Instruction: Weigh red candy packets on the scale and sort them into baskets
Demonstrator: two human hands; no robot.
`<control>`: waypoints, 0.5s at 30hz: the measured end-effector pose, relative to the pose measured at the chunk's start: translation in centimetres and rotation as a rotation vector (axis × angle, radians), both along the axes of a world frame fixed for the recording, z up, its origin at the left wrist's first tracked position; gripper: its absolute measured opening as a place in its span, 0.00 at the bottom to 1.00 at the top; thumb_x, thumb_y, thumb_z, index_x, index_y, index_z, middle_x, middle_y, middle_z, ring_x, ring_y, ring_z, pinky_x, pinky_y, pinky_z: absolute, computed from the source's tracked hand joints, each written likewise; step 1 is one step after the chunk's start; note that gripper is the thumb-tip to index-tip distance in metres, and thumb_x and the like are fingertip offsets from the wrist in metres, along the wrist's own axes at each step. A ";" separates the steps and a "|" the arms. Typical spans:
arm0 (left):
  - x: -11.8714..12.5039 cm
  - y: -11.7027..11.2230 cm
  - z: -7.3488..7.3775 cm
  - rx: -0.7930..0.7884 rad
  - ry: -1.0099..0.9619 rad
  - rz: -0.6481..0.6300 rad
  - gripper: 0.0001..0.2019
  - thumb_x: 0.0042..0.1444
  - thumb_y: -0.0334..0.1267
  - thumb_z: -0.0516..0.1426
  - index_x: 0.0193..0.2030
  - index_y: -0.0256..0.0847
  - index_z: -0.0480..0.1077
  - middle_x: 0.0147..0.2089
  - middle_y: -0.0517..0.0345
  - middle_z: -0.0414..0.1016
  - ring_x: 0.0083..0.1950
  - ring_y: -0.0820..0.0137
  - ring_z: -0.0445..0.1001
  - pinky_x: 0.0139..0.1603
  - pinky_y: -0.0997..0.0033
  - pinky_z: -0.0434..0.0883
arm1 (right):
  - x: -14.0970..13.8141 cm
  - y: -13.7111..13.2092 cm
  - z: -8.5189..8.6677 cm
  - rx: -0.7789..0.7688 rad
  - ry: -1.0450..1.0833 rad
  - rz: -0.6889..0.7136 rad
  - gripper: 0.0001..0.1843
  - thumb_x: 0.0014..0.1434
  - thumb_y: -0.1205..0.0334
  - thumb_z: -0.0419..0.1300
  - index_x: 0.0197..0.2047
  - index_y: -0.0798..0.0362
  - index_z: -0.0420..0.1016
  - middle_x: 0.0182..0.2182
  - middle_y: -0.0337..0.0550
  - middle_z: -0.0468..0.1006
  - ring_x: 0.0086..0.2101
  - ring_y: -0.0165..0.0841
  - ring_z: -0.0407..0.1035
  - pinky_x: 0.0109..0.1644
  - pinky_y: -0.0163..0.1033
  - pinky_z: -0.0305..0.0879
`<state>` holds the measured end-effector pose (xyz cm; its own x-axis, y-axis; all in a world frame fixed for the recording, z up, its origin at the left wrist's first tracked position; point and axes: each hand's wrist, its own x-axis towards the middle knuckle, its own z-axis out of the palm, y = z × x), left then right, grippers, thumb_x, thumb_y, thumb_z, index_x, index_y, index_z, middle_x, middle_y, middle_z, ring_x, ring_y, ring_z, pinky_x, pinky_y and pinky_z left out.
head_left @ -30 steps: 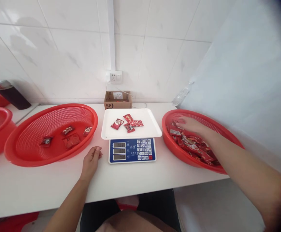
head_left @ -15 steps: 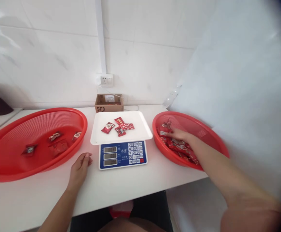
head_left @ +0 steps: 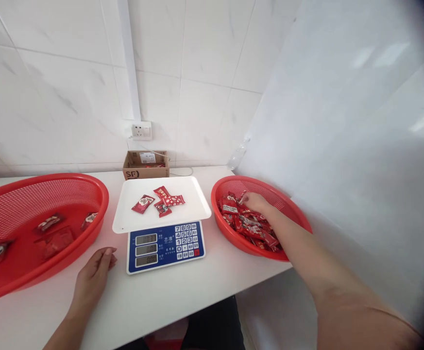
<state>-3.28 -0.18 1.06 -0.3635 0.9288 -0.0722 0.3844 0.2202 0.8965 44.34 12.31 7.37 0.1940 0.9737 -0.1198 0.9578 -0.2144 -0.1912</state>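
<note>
Already, a few packets [head_left: 143, 203] lie on the scale's [head_left: 166, 247] tray [head_left: 190, 215], with plenty seemingly left in the right basket [head_left: 283, 204]!
Right hand [head_left: 257, 202] among the heap [head_left: 248, 226], fingers partly hidden, grip impossible to tell; left hand [head_left: 95, 271] on the desk [head_left: 157, 301], fingers curled together; dotted packet [head_left: 176, 200] running left to right, its touching neighbour [head_left: 161, 192] slanting far-left.

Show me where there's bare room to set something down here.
Bare: the table between its near edge and the scale, right of the left hand; also the pan, right of its packets. Crowded: the right basket, heaped with more packets around the right hand.
</note>
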 end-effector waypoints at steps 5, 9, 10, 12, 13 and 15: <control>0.1 0.0 0.1 0.045 0.009 -0.011 0.23 0.44 0.60 0.50 0.35 0.42 0.69 0.29 0.58 0.71 0.33 0.65 0.72 0.40 0.66 0.71 | -0.8 1.3 -0.4 0.046 -0.081 0.083 0.25 0.54 0.66 0.55 0.56 0.52 0.64 0.59 0.55 0.58 0.51 0.45 0.62 0.48 0.45 0.60; -0.1 0.0 -0.2 0.054 0.015 -0.010 0.25 0.44 0.62 0.50 0.35 0.42 0.69 0.30 0.57 0.72 0.33 0.64 0.72 0.40 0.65 0.70 | -1.8 2.2 -0.9 0.005 -0.072 0.241 0.28 0.52 0.70 0.55 0.58 0.47 0.63 0.62 0.44 0.55 0.60 0.42 0.49 0.57 0.44 0.53; -0.1 0.0 -0.3 0.055 0.018 -0.012 0.25 0.44 0.62 0.50 0.35 0.42 0.69 0.30 0.57 0.72 0.33 0.64 0.72 0.40 0.65 0.70 | -2.0 2.4 -1.0 -0.010 -0.067 0.260 0.28 0.52 0.70 0.56 0.57 0.47 0.64 0.61 0.44 0.58 0.59 0.41 0.50 0.57 0.43 0.53; -0.3 0.0 -0.5 0.071 0.016 -0.019 0.25 0.44 0.63 0.49 0.35 0.42 0.69 0.29 0.57 0.72 0.32 0.65 0.72 0.39 0.65 0.70 | -2.1 2.5 -1.2 -0.030 -0.056 0.266 0.27 0.52 0.69 0.56 0.57 0.50 0.65 0.59 0.46 0.63 0.57 0.41 0.56 0.55 0.42 0.55; -0.3 0.0 -0.6 0.084 0.008 -0.024 0.25 0.44 0.63 0.50 0.34 0.42 0.69 0.29 0.57 0.71 0.32 0.65 0.71 0.38 0.66 0.71 | -2.0 2.4 -1.2 -0.034 -0.050 0.255 0.26 0.52 0.67 0.56 0.56 0.51 0.66 0.57 0.48 0.65 0.55 0.42 0.60 0.54 0.42 0.57; -0.4 0.0 -0.8 0.106 -0.002 -0.035 0.25 0.45 0.63 0.50 0.34 0.42 0.69 0.28 0.58 0.71 0.31 0.66 0.71 0.37 0.66 0.70 | -1.7 2.0 -1.3 -0.035 -0.037 0.226 0.22 0.54 0.65 0.54 0.53 0.52 0.69 0.53 0.51 0.70 0.49 0.42 0.66 0.50 0.42 0.60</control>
